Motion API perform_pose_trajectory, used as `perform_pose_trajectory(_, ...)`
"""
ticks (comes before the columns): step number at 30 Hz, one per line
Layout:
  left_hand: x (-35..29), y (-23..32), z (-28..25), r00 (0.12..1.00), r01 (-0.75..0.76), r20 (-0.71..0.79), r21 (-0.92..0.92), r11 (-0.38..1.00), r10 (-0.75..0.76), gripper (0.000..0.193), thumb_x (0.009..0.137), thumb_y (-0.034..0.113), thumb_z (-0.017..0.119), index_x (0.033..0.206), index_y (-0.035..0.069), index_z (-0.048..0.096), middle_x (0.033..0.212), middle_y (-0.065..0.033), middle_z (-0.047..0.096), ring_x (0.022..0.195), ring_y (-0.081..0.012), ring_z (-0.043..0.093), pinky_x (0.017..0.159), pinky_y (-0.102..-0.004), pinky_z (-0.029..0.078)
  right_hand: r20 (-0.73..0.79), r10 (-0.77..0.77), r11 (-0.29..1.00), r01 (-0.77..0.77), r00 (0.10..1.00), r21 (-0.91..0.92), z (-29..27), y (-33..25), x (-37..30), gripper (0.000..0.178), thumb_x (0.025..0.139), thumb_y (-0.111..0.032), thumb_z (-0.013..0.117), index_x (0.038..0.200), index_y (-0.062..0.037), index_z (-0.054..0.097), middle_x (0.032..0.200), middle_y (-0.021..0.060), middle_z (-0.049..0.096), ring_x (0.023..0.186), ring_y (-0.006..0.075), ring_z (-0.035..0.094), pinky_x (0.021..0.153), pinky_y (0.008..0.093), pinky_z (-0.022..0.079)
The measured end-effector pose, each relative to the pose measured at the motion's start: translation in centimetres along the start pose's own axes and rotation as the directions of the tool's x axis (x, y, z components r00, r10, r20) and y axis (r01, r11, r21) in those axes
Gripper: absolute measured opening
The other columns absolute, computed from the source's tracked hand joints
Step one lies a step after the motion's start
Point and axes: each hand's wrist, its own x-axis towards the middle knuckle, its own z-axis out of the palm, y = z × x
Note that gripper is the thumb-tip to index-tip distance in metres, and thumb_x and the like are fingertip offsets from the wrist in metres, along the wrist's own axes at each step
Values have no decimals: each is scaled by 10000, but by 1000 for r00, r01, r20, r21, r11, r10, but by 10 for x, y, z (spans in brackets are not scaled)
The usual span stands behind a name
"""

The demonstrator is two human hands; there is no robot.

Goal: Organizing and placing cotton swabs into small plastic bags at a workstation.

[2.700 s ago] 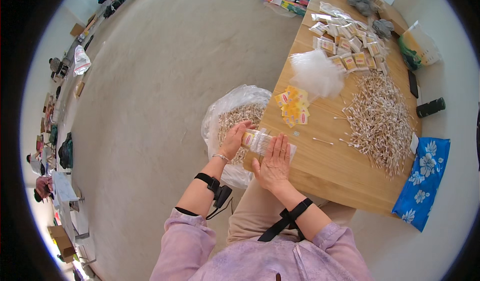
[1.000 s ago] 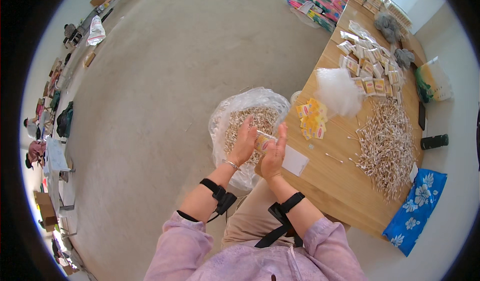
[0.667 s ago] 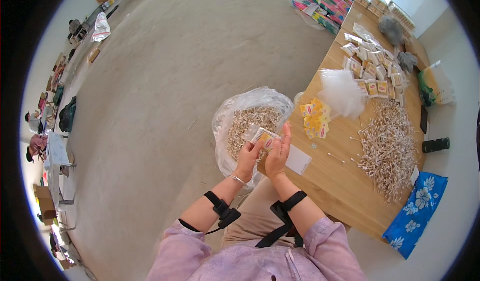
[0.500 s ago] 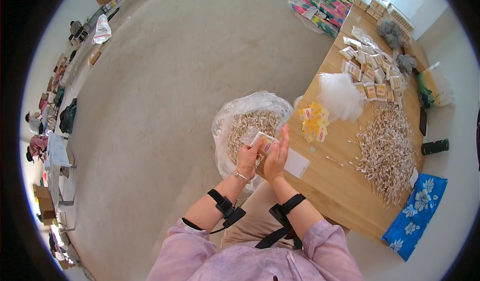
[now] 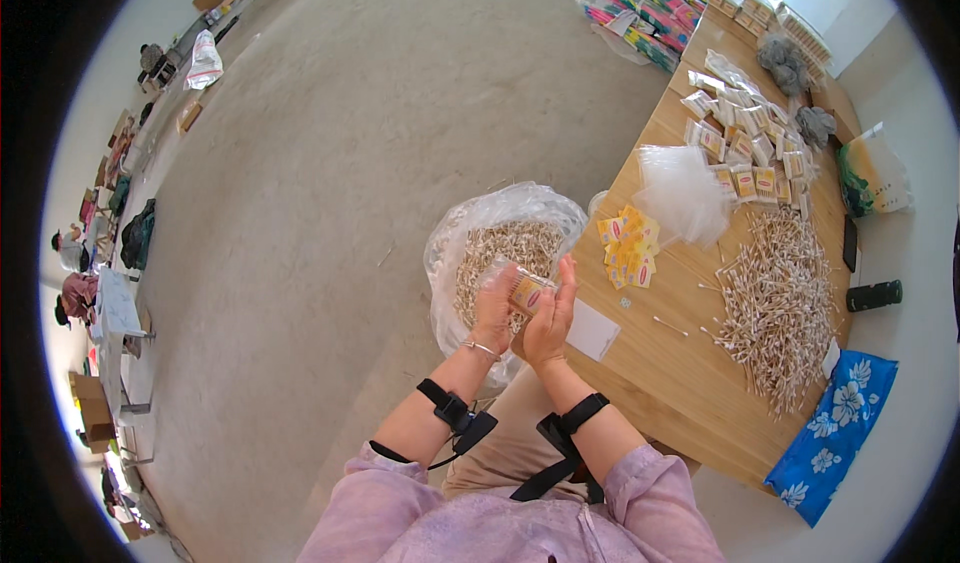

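Note:
Between both hands is a small clear packet of cotton swabs (image 5: 527, 290) with a yellow and red card inside. My left hand (image 5: 491, 312) closes round its left side, and part of that hand is blurred. On the right side my right hand (image 5: 549, 321) grips it with the thumb in front and the fingers up behind. Below the packet stands a big clear plastic bag (image 5: 440, 253) full of loose cotton swabs. Just right of my right hand, a white card (image 5: 594, 331) lies at the edge of the wooden table (image 5: 650, 363).
On the table are yellow cards (image 5: 630, 248), a stack of clear sleeves (image 5: 682, 193), filled packets (image 5: 742, 128) and a heap of swabs (image 5: 775, 313). A blue floral cloth (image 5: 835, 423) hangs at the near right corner. Colourful wrapped bundles (image 5: 645, 13) lie beyond the table.
The packet has turned so more of its swabs and card show. My left fingers have shifted along its left side, and my right hand has moved slightly inward.

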Motion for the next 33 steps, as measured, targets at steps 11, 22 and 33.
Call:
perform_pose_trajectory(11, 23, 33, 2, 896, -267, 444, 502, 822, 20, 388, 993, 306, 448, 1141, -15, 607, 1100, -80, 649, 996, -157, 592, 882, -282, 461, -8, 49, 999, -49, 999, 0, 0, 0, -1, 485, 887, -64, 369, 1360, 44, 365, 1474, 209, 319, 1407, 331, 240, 1146, 398, 177)
perform_pose_trajectory(22, 28, 25, 3, 859, -330, 512, 584, 741, -22, 395, 1003, 293, 405, 1109, -23, 617, 1041, -82, 658, 980, -156, 592, 869, -290, 462, 41, 27, 996, -23, 999, -84, 3, -6, 3, 501, 871, -57, 394, 1360, 45, 350, 1468, 231, 310, 1410, 363, 220, 1153, 421, 178)
perform_pose_trajectory(33, -18, -15, -19, 998, 55, 15, 229, 972, -60, 294, 906, 338, 642, 912, 46, 606, 785, -9, 607, 614, -78, 528, 547, -223, 436, 4, -13, 993, 14, 1000, -116, 1, 3, 2, 461, 875, 0, 397, 1335, 25, 393, 1448, 215, 355, 1384, 348, 282, 1137, 397, 202)
